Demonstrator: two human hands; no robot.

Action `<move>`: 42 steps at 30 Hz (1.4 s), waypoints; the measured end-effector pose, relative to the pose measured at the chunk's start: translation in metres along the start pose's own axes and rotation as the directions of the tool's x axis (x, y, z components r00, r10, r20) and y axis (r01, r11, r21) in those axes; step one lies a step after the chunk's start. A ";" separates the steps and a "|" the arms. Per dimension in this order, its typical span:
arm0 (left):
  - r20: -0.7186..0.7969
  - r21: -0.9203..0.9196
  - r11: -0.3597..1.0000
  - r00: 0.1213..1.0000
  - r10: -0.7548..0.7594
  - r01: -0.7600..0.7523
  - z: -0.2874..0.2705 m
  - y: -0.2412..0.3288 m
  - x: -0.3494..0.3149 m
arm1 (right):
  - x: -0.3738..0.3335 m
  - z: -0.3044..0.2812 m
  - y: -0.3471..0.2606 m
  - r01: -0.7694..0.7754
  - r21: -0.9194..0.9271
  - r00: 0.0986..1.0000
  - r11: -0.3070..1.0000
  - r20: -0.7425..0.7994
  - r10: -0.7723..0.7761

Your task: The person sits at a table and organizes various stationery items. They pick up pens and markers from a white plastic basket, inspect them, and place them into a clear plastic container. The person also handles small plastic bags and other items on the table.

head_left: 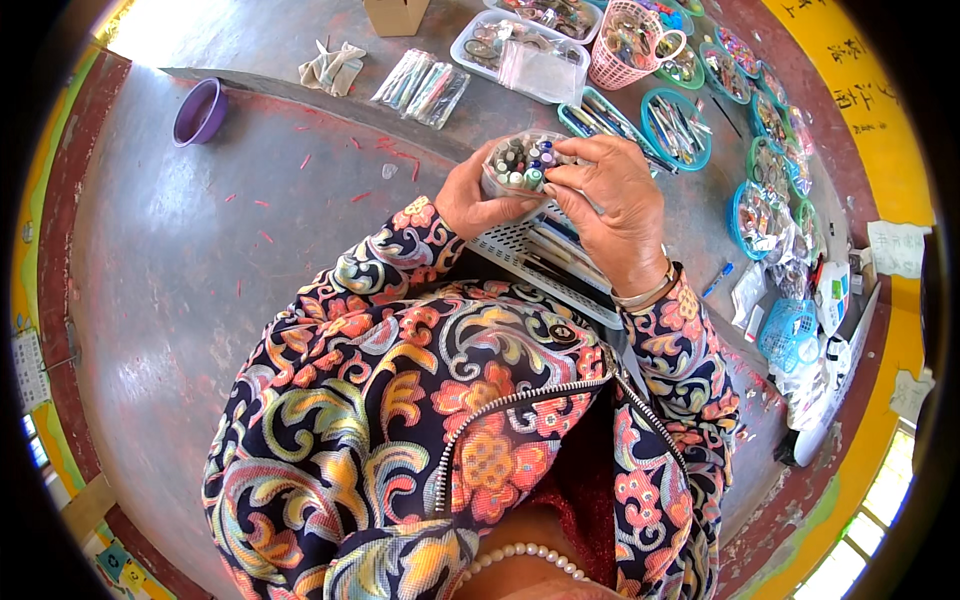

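My left hand (468, 200) is closed round the side of a clear plastic tub (491, 182) packed with upright pens (517, 163), their dark, white, green and blue ends showing. Over the tub's right side, my right hand (622, 205) has thumb and fingertips drawn together at the pen ends. Those fingers partly cover what they grip, which looks like a pen. Just beneath both hands, close to my body, sits a pale perforated plastic basket (498, 254) with long pens lying in it.
Beyond my hands are blue trays of pens (678, 128), a pink basket (622, 50), a white tub (482, 45) and bagged pens (422, 88). Several round baskets line the right. A blue pen (717, 279) lies nearby. Far left are a purple bowl (200, 112) and a cloth (332, 68).
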State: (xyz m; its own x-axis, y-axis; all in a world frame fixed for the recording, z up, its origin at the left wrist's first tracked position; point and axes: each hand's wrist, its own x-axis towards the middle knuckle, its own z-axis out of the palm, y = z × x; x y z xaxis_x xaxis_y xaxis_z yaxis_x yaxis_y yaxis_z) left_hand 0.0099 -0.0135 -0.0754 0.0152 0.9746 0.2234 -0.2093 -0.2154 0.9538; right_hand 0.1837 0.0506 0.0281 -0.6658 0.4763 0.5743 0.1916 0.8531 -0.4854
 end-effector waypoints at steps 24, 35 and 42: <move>-0.011 -0.119 0.993 1.000 0.012 -0.013 -0.006 -0.023 -0.004 | 0.008 0.015 0.003 0.193 -0.287 0.911 0.938 0.406 -0.063; -0.031 -0.157 0.986 0.998 -0.057 0.052 0.006 0.001 -0.001 | 0.000 -0.002 0.005 0.258 -0.334 0.909 0.907 0.402 -0.110; -0.049 -0.017 1.000 0.998 -0.026 0.025 0.003 -0.003 -0.001 | -0.002 -0.010 0.004 0.094 -0.182 0.975 0.979 0.216 -0.053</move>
State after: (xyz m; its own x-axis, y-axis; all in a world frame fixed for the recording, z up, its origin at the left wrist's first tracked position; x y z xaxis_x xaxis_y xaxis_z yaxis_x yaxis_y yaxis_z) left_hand 0.0140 -0.0142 -0.0783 -0.0271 0.9817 0.1884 -0.2251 -0.1896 0.9557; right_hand 0.1935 0.0551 0.0317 -0.8152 0.3729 0.4431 0.2564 0.9184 -0.3012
